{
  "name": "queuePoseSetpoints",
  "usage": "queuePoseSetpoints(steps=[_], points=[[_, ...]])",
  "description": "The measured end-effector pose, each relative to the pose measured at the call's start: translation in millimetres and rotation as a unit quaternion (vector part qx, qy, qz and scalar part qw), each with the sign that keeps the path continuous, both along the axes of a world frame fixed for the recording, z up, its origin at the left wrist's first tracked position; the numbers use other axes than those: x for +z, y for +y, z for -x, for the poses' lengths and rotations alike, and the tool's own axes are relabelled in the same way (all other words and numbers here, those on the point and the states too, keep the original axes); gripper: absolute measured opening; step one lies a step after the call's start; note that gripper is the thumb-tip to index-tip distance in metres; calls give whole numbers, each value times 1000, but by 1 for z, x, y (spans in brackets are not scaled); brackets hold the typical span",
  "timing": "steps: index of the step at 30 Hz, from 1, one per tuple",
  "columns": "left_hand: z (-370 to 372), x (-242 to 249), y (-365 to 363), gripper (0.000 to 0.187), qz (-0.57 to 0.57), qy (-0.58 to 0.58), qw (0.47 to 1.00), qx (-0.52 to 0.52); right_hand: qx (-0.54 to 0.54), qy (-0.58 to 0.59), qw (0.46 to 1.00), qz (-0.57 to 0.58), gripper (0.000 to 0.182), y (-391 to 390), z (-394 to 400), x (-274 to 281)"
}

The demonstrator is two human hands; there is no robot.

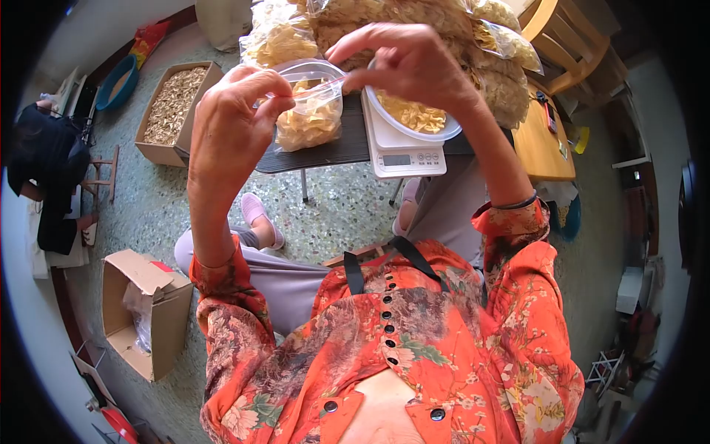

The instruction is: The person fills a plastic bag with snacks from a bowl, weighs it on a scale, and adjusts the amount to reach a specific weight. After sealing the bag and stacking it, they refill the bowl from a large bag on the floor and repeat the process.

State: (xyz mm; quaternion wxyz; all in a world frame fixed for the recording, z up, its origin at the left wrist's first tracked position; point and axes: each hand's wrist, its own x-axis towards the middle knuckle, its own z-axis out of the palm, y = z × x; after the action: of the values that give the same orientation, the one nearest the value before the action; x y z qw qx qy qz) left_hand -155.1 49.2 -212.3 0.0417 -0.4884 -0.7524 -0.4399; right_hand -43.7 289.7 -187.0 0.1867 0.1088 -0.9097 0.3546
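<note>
A clear zip bag filled with pale yellow, dried-looking flakes stands on the dark table. My left hand is closed, pinching the left end of its red zip strip between thumb and forefinger. At the strip's other end is my right hand, thumb and forefinger spread apart and the thumb tip right at the bag's corner. Beneath the right hand, a white bowl of loose yellow flakes rests on a white digital scale. My hand and forearm hide part of the bowl.
Filled bags are piled at the back of the table. A wooden chair stands to the right. On the floor at left are a box of brownish pieces and an open cardboard box. Another person sits at far left.
</note>
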Motion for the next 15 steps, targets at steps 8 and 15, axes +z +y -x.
queuePoseSetpoints(steps=[8, 15], points=[[1, -3, 1, 8, -10, -20, 1000, -16, -225, -77, 960, -148, 13, 84, -56, -18], [-3, 1, 1, 7, 59, -68, 996, -21, -212, -225, 895, -322, 29, 77, -82, -24]])
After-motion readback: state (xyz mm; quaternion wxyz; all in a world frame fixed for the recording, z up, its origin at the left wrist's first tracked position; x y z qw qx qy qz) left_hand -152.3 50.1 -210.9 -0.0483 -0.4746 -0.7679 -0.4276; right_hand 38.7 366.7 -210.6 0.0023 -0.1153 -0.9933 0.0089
